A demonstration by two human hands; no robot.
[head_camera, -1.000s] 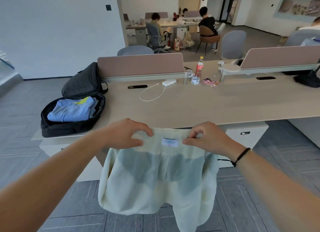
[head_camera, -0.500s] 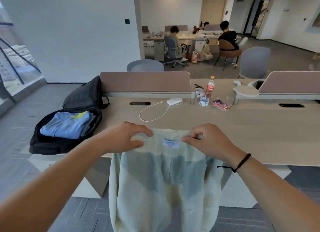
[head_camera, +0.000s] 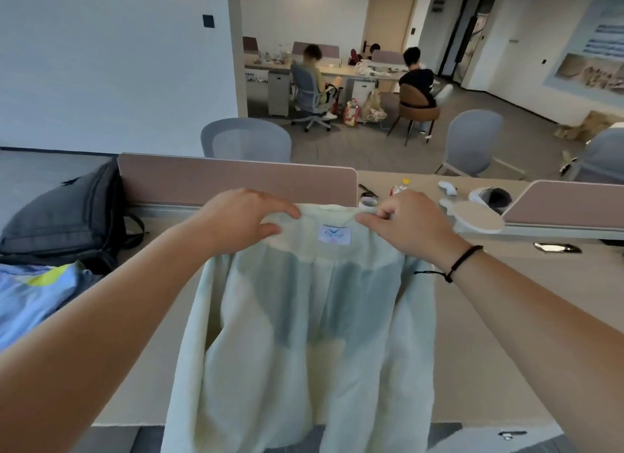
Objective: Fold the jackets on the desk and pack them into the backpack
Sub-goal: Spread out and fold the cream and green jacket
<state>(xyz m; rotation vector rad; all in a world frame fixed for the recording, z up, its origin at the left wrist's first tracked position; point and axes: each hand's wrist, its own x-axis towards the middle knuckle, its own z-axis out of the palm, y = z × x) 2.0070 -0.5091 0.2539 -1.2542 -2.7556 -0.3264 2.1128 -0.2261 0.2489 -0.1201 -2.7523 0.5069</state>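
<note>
Pale green jacket (head_camera: 304, 334) hangs from my two hands over the near edge of the desk (head_camera: 523, 317); my left hand (head_camera: 241, 221) pinches the collar on the left of the white label (head_camera: 332, 235), my right hand (head_camera: 410, 228) pinches it on the right, the hands apart; the hem runs off the bottom of the view, and the cloth hides the desk behind it; the bottle (head_camera: 400, 187) at the far side shows only its top above my right hand; the backpack (head_camera: 64, 216) at the left is cut by the edge, with a folded blue jacket (head_camera: 37, 297) inside, only partly seen; print on the label is too small to read; against half a second ago the collar is held higher, up at the pink divider (head_camera: 236, 182), and the backpack sits nearer the left edge and looms larger.
</note>
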